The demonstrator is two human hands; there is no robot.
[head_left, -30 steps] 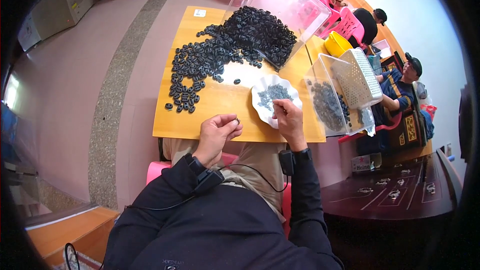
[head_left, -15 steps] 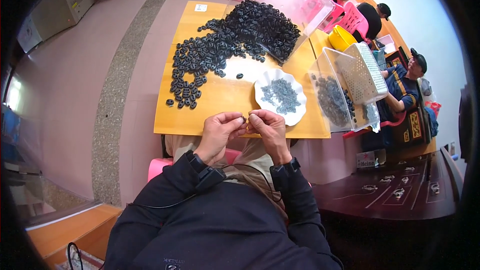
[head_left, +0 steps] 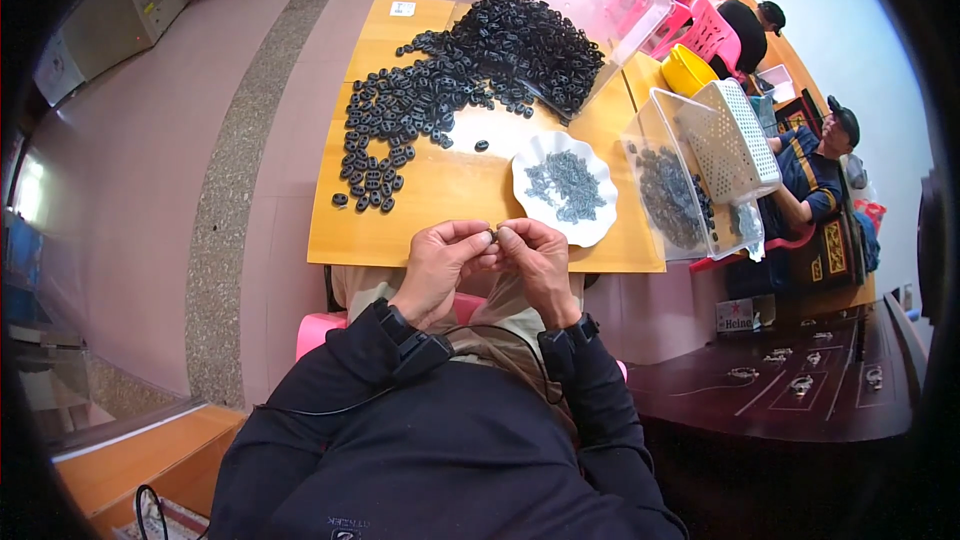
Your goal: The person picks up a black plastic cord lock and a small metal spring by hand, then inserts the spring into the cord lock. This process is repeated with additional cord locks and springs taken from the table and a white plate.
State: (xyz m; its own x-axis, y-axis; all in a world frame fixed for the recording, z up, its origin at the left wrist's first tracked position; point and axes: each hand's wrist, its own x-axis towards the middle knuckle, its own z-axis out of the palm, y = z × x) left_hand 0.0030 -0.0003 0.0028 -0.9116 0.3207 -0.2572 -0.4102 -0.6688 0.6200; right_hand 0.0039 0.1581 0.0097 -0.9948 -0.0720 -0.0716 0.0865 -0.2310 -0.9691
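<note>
My left hand [head_left: 437, 265] is closed in a pinch at the table's near edge, with a small dark piece [head_left: 493, 236] at its fingertips. Thumb to thumb with it, my right hand [head_left: 542, 265] also pinches at that piece; whatever its fingertips hold is hidden. Just beyond the right hand stands a white scalloped plate [head_left: 521, 185] with many tiny grey pieces [head_left: 570, 186] in it. Ahead on the table lies a spread of black oval pieces with two holes [head_left: 400, 110], and a single one [head_left: 481, 145] lies apart beside the plate.
A large clear bin [head_left: 630, 15] lies tipped at the back, black pieces spilling out. To the right are a clear box [head_left: 655, 125], a white perforated basket [head_left: 730, 140] and a yellow bowl [head_left: 688, 72]. A person [head_left: 815, 165] sits beyond them; other people sit farther back.
Both hands stay together at the table edge, the fingertips shifting only slightly around the small dark piece. The whole view has moved a little.
</note>
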